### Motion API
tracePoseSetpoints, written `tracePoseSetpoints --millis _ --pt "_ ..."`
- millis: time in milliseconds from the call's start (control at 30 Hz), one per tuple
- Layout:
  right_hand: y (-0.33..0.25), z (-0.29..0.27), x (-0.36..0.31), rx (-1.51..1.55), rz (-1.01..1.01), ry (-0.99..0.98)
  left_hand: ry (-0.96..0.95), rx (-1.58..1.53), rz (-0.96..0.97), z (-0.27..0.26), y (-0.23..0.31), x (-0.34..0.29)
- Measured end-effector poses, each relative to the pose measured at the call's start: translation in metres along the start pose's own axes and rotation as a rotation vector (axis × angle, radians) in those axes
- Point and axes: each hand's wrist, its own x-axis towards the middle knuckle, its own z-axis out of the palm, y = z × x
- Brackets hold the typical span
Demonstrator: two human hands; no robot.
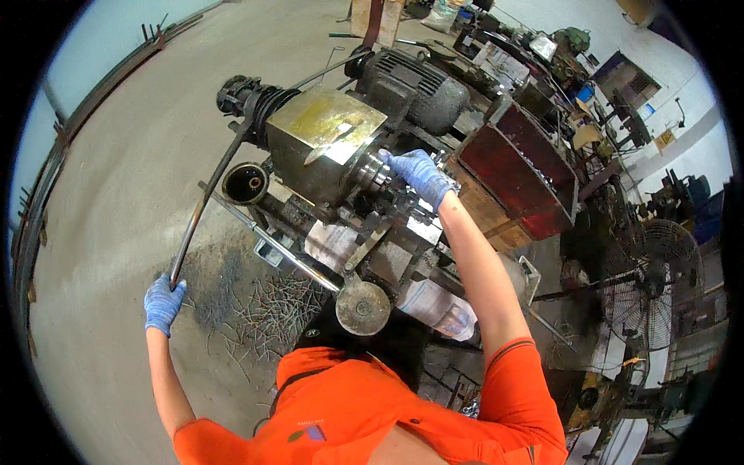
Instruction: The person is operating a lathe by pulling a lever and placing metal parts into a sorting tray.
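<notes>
My left hand (163, 305), in a blue knit glove, is closed around the lower end of a long dark lever bar (200, 205). The bar slants up to the pulley end of a small lathe's boxy headstock (322, 163). My right hand (421, 175), gloved alike, is at the shiny metal spindle nose (373, 172). Its fingers are curled; whatever they hold is hidden. A bright handle rod (291, 260) runs below the headstock. Close to my body sits a round, dirty metal disc (363, 308) on an arm.
An electric motor (418, 91) stands behind the headstock. At the right is a red metal bin (518, 167) with small metal pieces. Thin scrap rods (271, 314) litter the floor by the machine. A round pot (246, 183) hangs left, and a caged fan (659, 267) stands far right.
</notes>
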Motion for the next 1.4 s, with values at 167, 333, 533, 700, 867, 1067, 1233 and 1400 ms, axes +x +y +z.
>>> tracePoseSetpoints --millis 167,333,533,700,867,1067,1233,1400 --pt "-0.006 0.006 -0.001 0.274 0.004 0.035 0.065 -0.064 0.012 0.01 -0.009 0.006" --pt "-0.013 0.018 -0.002 0.118 0.047 0.057 0.128 0.042 0.038 0.013 -0.012 0.022" --pt "0.037 0.041 0.012 0.304 0.021 0.297 0.464 0.344 0.297 -0.005 -0.079 0.106" --pt "0.0 0.038 -0.004 0.364 0.066 0.272 0.489 0.509 0.335 -0.02 -0.107 0.16" --pt "0.002 0.025 -0.013 0.172 -0.026 0.232 0.294 0.339 0.029 -0.02 -0.088 0.165" --pt "0.008 0.012 -0.095 0.06 -0.358 0.511 0.45 -0.375 0.366 -0.06 0.045 0.116" --pt "0.06 0.025 -0.188 0.229 -0.155 0.402 0.571 -0.555 0.78 -0.097 0.211 0.046" --pt "0.141 0.053 -0.29 0.366 0.167 0.466 0.654 -0.307 0.91 -0.064 0.287 0.064"
